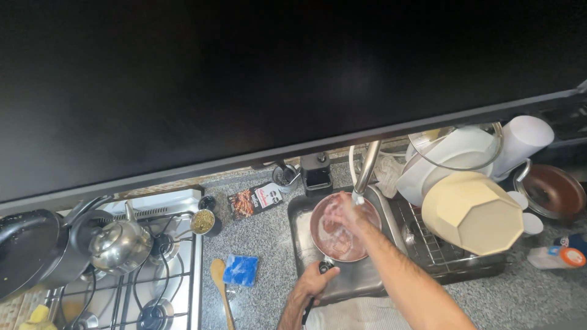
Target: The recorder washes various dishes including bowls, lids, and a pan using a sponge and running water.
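A speckled grey granite countertop [269, 235] is seen from above, with a steel sink [361, 281] set into it. To the left of the sink, a blue packet [240, 269] and a wooden spoon [221, 287] are laid just beside each other on the stone. Farther back, a dark printed packet [254, 199] is laid flat near a small jar of green contents [204, 222]. A gas stove [140, 269] is fitted at the left end, and a steel kettle [120, 244] is stood on it. To the right of the sink, a wire dish rack [440, 244] is placed on the counter, and a small bottle with an orange cap [557, 257] is laid at the far right.
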